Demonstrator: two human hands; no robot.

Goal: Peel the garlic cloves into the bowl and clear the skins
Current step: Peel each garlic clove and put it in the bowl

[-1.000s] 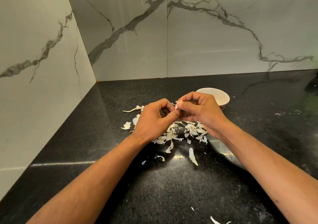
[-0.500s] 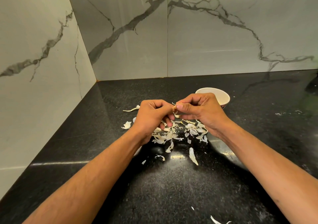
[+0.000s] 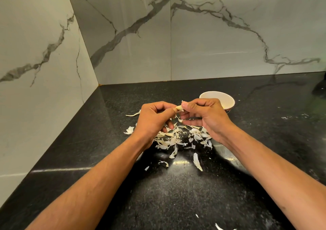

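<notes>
Step in hand: peeling, mid-clove. Left hand [image 3: 153,118] and right hand [image 3: 206,116] both pinch one clove [image 3: 179,108] between thumb and fingertips, held in the air. Each hand is clenched on an end of it; the other fingers are curled under.

Skins [image 3: 176,138] lie heaped on the counter [image 3: 176,203] directly below the grip, with a few stray flakes nearer the body. Bowl [image 3: 218,97] sits just behind the right hand, partly hidden by it; can't tell what's in it.

Next, my read: strip the remaining skin, then a short reach back-right with the right hand to drop the clove in the bowl. Skin clearing looks not started, since the heap is untouched. Risk: the papery flakes scatter easily.
</notes>
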